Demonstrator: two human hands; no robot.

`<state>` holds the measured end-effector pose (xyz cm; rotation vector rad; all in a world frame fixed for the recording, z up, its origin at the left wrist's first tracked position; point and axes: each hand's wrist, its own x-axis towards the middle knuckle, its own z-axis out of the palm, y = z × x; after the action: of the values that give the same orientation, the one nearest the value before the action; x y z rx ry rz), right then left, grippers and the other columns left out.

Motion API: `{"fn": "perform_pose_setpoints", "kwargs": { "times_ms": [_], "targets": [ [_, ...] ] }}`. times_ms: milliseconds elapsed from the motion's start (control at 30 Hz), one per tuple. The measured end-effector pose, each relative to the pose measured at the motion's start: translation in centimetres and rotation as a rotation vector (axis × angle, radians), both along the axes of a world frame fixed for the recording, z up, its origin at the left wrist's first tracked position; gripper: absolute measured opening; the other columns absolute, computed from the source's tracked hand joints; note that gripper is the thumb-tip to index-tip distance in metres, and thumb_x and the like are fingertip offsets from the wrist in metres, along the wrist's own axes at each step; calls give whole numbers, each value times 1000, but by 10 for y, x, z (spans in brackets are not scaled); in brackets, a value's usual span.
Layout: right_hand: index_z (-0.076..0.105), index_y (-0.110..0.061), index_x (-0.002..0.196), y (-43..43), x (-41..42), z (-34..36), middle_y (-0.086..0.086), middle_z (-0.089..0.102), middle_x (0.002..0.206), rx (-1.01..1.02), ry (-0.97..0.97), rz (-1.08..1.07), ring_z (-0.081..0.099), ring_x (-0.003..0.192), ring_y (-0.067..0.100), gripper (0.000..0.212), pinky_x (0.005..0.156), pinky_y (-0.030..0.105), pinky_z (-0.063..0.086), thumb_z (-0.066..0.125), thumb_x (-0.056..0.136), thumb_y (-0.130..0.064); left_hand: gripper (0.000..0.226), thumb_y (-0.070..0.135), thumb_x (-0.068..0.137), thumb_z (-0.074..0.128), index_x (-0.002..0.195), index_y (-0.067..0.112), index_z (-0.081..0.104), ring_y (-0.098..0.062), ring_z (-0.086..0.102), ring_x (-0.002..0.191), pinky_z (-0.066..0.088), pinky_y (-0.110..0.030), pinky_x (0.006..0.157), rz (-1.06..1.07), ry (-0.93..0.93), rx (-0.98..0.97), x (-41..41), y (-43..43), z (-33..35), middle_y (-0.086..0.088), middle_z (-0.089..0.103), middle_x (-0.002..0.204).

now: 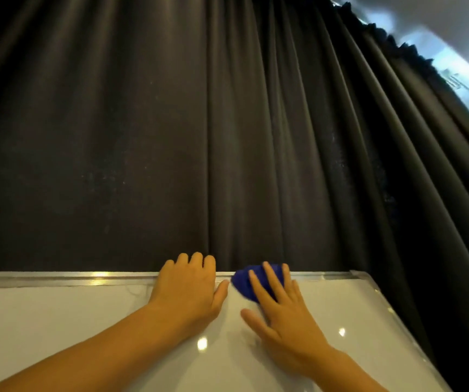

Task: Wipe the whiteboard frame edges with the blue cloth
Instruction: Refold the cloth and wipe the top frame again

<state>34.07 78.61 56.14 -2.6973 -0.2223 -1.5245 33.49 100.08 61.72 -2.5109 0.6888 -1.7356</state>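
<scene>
The whiteboard (58, 321) fills the lower part of the head view, with its silver frame (66, 279) running along the top edge and down the right side. My left hand (189, 290) grips the top frame near the middle, fingers curled over its far side. Just to the right, my right hand (278, 312) lies flat with fingers spread, pressing the bunched blue cloth (244, 281) against the top frame. My fingers cover part of the cloth.
A dark pleated curtain (227, 123) hangs close behind the board and fills most of the view. At the top right its edge gives way to a bright window (453, 72). The board's top right corner (360, 274) lies right of the cloth.
</scene>
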Motion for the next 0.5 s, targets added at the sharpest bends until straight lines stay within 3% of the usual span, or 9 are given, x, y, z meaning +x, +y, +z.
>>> {"fn": "perform_pose_setpoints", "kwargs": {
  "times_ms": [133,200,300,400,500],
  "targets": [
    [-26,-53,140,-54,0,3,-28,-39,149,-83,-38,-96,-41,136,6,77,112,35,-21,-2,76,-89,65,68,87,25,129,22,41,-27,44,115,35,-45,97,88,83,-9,2,-48,-10,-6,50,126],
    [-15,-35,150,-109,-6,10,-18,-31,155,59,-6,-202,-34,141,14,91,118,39,-13,-4,75,-86,76,73,83,22,139,22,32,-31,36,128,25,-55,108,123,142,10,6,-74,-16,-7,42,139],
    [-4,-20,154,-160,-13,13,-3,-18,162,297,57,-211,-22,147,21,85,121,42,-5,18,90,-71,84,76,82,16,147,23,20,-34,25,138,12,-59,114,160,141,-24,8,-107,-23,-7,30,151],
    [-8,-26,152,-151,-1,6,-14,-22,157,123,-7,-62,-29,144,17,94,120,39,-11,12,80,-84,83,74,83,16,147,22,20,-33,27,136,13,-57,114,190,119,-36,6,-147,-26,-8,31,148],
    [-13,-37,148,-175,4,4,-24,-27,153,-133,-34,79,-36,139,4,86,115,34,-17,4,80,-88,81,72,84,19,145,21,25,-31,32,130,18,-54,112,178,92,-39,1,-206,-25,-8,37,142]
  ]
}}
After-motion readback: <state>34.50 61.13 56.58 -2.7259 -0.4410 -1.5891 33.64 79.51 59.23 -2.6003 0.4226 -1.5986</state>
